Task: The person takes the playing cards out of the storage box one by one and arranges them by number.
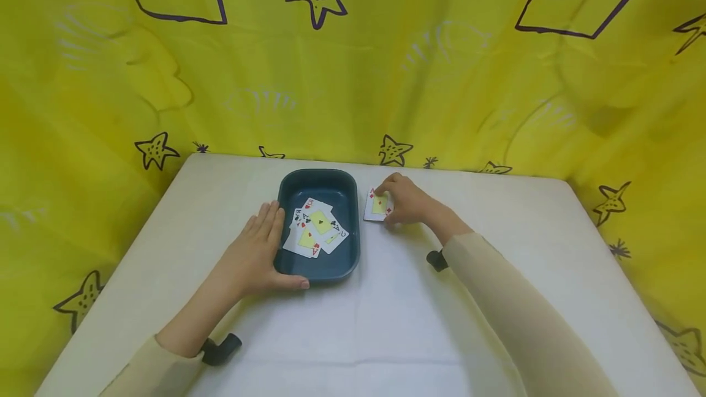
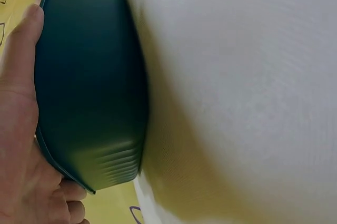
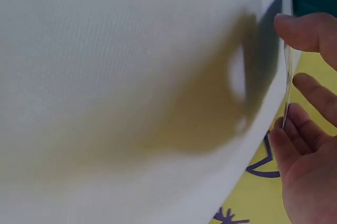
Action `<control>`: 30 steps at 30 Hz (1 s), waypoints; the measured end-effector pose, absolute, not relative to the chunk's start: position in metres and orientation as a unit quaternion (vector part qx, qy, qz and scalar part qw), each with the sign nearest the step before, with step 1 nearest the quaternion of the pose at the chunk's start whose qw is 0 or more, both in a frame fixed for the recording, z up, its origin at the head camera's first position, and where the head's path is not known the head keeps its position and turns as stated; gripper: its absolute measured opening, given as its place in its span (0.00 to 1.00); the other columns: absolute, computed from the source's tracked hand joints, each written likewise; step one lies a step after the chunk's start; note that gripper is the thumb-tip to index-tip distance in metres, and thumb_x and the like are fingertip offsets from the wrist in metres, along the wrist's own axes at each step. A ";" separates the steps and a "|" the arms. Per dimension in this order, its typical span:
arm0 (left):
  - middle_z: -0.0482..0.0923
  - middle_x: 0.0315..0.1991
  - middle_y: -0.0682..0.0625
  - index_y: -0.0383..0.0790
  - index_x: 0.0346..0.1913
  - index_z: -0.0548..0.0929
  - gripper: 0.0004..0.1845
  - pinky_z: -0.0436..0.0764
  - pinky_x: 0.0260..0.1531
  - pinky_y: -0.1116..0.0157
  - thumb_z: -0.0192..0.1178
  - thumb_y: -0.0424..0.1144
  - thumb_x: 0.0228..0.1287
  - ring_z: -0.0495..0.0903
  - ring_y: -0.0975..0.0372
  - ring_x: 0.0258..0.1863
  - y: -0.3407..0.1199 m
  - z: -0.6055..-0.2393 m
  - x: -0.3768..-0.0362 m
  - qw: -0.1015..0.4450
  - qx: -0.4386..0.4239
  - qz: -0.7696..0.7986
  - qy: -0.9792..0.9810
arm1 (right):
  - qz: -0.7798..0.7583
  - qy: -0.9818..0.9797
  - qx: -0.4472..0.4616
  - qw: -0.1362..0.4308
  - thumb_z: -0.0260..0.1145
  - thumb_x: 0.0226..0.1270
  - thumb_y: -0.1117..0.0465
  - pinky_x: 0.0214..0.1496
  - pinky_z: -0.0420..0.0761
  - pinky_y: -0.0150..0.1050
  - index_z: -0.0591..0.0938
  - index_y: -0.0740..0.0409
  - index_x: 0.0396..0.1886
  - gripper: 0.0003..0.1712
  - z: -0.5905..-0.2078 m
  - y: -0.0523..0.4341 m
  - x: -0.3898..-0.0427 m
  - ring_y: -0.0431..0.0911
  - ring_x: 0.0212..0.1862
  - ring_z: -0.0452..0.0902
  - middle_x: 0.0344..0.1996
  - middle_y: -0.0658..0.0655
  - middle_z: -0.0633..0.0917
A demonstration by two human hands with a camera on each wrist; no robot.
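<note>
one red-diamond playing card (image 1: 379, 204), perhaps with others beneath, is just beside the tray's right wall, towards the surface's far edge. the right hand (image 1: 409, 201) pinches it by its edges, thumb opposite fingers. it should be light, springy and a little slick, easily creased; opposite edges look the best hold. the left hand (image 1: 256, 256), fingers straight and thumb spread wide, braces the near left corner of the tray (image 1: 355, 238), smooth, dark and round-cornered, probably stiff plastic. overlapping cards (image 1: 320, 223) lie face up inside. the white surface (image 1: 413, 311) looks woven, faintly creased.
</note>
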State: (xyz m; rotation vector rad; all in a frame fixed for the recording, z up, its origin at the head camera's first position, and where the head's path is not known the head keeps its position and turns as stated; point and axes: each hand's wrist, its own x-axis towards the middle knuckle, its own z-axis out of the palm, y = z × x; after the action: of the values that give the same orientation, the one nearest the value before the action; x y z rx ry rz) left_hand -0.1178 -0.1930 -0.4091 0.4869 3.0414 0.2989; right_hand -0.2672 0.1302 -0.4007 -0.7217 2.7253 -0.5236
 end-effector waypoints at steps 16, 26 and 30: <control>0.41 0.80 0.36 0.30 0.78 0.48 0.78 0.50 0.76 0.46 0.61 0.85 0.33 0.40 0.44 0.80 -0.191 -0.406 -0.118 0.024 0.165 0.093 0.982 | -0.177 0.933 -0.254 0.186 0.73 0.54 0.62 0.76 0.61 0.53 0.77 0.55 0.66 0.35 -0.419 0.138 -0.279 0.56 0.72 0.59 0.69 0.59 0.69; 0.41 0.80 0.36 0.30 0.78 0.48 0.78 0.50 0.76 0.46 0.61 0.85 0.34 0.40 0.44 0.80 -0.189 -0.406 -0.119 0.022 0.162 0.093 0.982 | -0.299 0.904 -0.250 0.176 0.74 0.58 0.57 0.76 0.59 0.57 0.69 0.49 0.72 0.42 -0.389 0.135 -0.267 0.54 0.75 0.57 0.73 0.55 0.65; 0.41 0.80 0.36 0.30 0.78 0.48 0.79 0.50 0.76 0.46 0.62 0.85 0.33 0.40 0.44 0.80 -0.190 -0.406 -0.118 0.026 0.160 0.093 0.982 | -0.310 0.887 -0.309 0.148 0.73 0.60 0.53 0.76 0.61 0.54 0.70 0.50 0.71 0.39 -0.374 0.116 -0.255 0.50 0.74 0.59 0.72 0.52 0.68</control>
State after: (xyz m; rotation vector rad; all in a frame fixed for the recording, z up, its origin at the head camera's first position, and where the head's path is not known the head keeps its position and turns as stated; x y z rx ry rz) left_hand -0.1179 -0.1903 -0.4057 0.4940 3.0373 0.2871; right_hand -0.2548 0.1164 -0.3741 -0.8885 2.5506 -0.8901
